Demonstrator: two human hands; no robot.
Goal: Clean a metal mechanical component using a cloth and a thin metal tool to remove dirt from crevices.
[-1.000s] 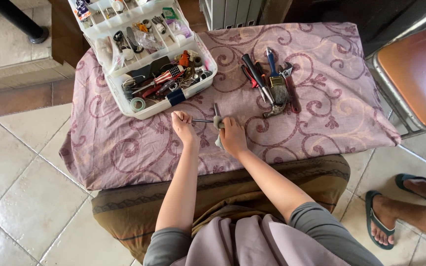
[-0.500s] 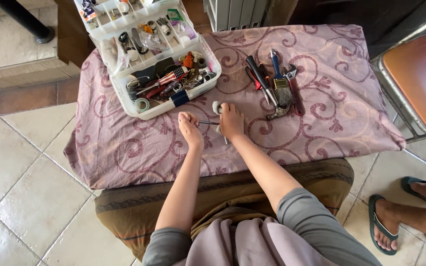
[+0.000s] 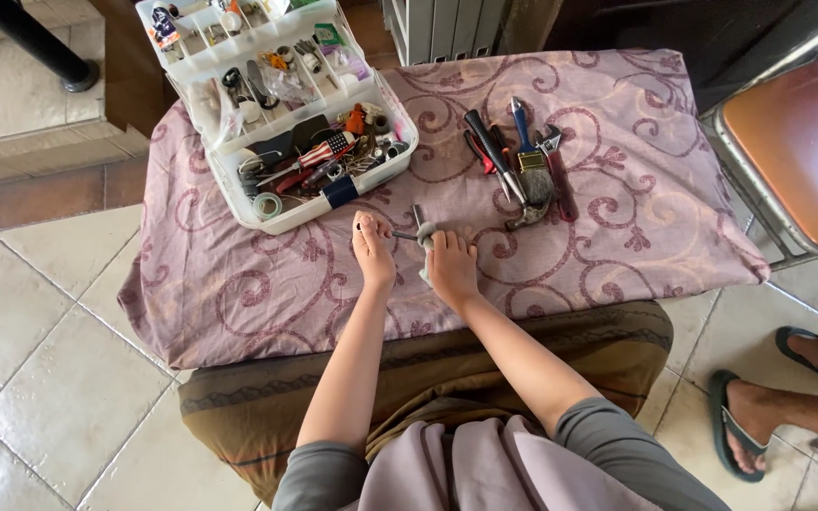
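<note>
Seen from above: two bare hands at work over a counter draped in mauve cloth with a darker scroll pattern.

Left hand, grip closed on the end of a thin metal rod lying crosswise, just in front of the tool box. Right hand, grip wrapped round a small grey rag bunched where the rod meets a second, upright metal piece. Exact kind of tool hard to make out, most of it covered by rag and fingers.

Behind the hands, near the far left corner of the counter: an open white plastic tool box, set at an angle. Lower tub crammed with hand tools, among them one with a striped red-and-white handle, a roll of pale tape at the near corner, a dark blue latch on the front wall. Upper tray divided into small compartments holding screws, fittings and clear bags; individual pieces too small to tell apart. Top edge of the tray cut off by the frame.

Right of the box, well apart from the hands: a loose row of tools, namely a black-handled hammer, red-handled pliers, a blue-handled paintbrush, an adjustable wrench, overlapping one another.

At the right edge, a metal chair with a brown seat, partly out of frame. Lower right, another person's sandalled feet on the tiled floor, cut off at the ankle.
</note>
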